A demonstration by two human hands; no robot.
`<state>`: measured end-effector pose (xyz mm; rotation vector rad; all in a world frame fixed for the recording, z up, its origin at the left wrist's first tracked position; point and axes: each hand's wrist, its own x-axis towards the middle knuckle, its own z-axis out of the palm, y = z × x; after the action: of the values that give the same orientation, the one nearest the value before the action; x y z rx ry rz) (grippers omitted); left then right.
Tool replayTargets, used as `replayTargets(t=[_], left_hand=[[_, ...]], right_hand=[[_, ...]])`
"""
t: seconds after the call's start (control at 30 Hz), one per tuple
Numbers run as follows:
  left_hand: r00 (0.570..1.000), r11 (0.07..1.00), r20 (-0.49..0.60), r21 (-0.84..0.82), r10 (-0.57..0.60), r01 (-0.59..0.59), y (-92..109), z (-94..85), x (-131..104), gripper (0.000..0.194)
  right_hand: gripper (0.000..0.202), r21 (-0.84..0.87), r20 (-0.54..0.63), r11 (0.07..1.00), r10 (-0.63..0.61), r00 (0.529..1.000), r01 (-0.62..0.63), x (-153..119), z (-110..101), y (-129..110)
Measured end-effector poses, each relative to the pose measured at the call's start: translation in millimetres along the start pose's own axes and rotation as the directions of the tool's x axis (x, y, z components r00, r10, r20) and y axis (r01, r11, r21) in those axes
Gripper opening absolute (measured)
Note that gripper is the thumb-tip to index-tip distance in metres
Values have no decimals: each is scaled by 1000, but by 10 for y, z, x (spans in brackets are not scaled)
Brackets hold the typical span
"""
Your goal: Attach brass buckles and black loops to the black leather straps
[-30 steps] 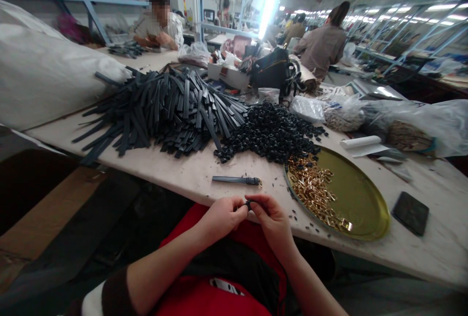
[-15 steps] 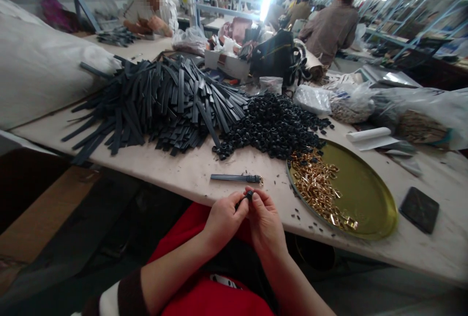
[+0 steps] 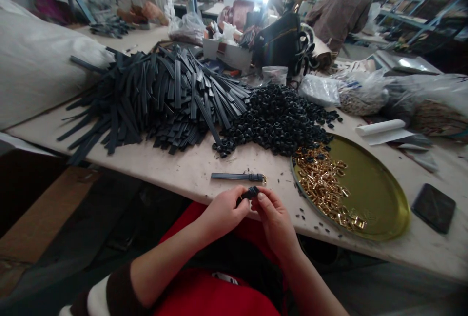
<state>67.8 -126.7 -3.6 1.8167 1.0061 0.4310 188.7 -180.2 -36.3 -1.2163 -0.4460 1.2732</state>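
A short dark strap (image 3: 249, 193) is pinched between my two hands near the table's front edge. My left hand (image 3: 228, 208) grips its left part, while the thumb and fingers of my right hand (image 3: 272, 213) close on its right end. Just beyond my hands lies a finished-looking strap with a gold buckle (image 3: 239, 177), flat on the table. Farther back are a heap of dark strap pieces (image 3: 171, 96) and a pile of small black loops (image 3: 278, 118). Gold buckles (image 3: 323, 184) fill the left side of a round gold tray (image 3: 380, 194) at my right.
A dark phone-like slab (image 3: 434, 207) lies right of the tray. A rolled white sheet (image 3: 382, 128), plastic bags (image 3: 320, 92) and a black bag (image 3: 280, 45) stand behind. A large white sack (image 3: 40, 62) borders the left. Other people work farther back.
My hands have drawn slightly apart, and more of the dark strap shows between them. The view has shifted a little, with the tray appearing farther right.
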Motion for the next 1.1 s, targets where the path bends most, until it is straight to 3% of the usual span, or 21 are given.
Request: replayTargets(t=[0.13,0.23,0.33,0.6,0.73,0.83,1.0,1.1], left_hand=[[999,999,10,-7,-32,32,23,-8,-55,13],[998,990,14,-130,-58,59,13,6,-135,26],[993,964,105,-253,-59,84,-7,-11,-230,45],[994,946,85,-311,-67,90,-46,-26,-368,39],[989,948,107,-291,-104,131,-11,-55,-437,38],[994,967,41,-232,-101,108,26,-85,-485,29],[992,995,-85,27,-98,101,4,-92,-490,22],[990,991,-96,70,-105,112,-48,-70,-455,20]], right_hand=[[20,-143,72,990,-10,997,21,-42,-13,-139],[22,-104,113,993,70,991,-58,-94,15,-150],[22,-1,135,993,115,984,-116,-149,3,-87],[28,-120,197,992,-9,980,33,-351,-41,-44],[25,-26,254,992,123,959,-120,-396,-62,-78],[24,-40,340,972,230,912,-231,-397,-63,-50],[30,-37,439,951,293,850,-308,-348,-69,19],[29,-20,472,939,313,824,-344,-300,-72,43]])
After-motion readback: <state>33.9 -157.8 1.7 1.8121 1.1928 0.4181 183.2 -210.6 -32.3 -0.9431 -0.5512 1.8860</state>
